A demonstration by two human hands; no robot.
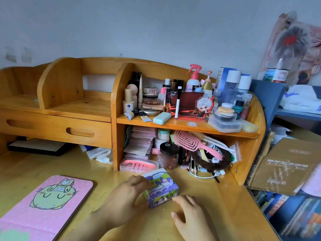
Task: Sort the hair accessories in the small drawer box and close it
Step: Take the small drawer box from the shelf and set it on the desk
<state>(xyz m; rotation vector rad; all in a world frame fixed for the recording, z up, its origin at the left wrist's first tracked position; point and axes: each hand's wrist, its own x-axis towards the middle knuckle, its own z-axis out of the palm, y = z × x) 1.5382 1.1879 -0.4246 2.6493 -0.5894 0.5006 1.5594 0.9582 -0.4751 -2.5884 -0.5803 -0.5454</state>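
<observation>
Nearest the camera, the right hand [189, 212] lies over the desk [231, 211] close to its front edge. Its fingers are loosely spread and hold nothing, and one fingertip sits just beside the lower front of the small drawer box [162, 187]. The left hand [127, 194] grips that box from the left, fingers curled over its top and thumb low against its near side. The box stands on the desk toward the middle of the front edge, just in front of the wooden organiser [97, 105]. A small knob shows on its front. Blur makes it impossible to tell whether the drawer is fully pushed in, and no hair accessories show inside it.

A pink mat [43, 202] covers the desk's front left corner. Under the organiser's shelf sit a pink hairbrush [190, 141] and a dark-lidded jar [168, 156].

The step in hand looks like working the drawer by its knob. To do it well, the left hand should clamp the light box by its body and not its drawer front, so it cannot slide back toward the organiser. The right hand should pinch the knob and move the drawer straight along its track, without twisting it.
</observation>
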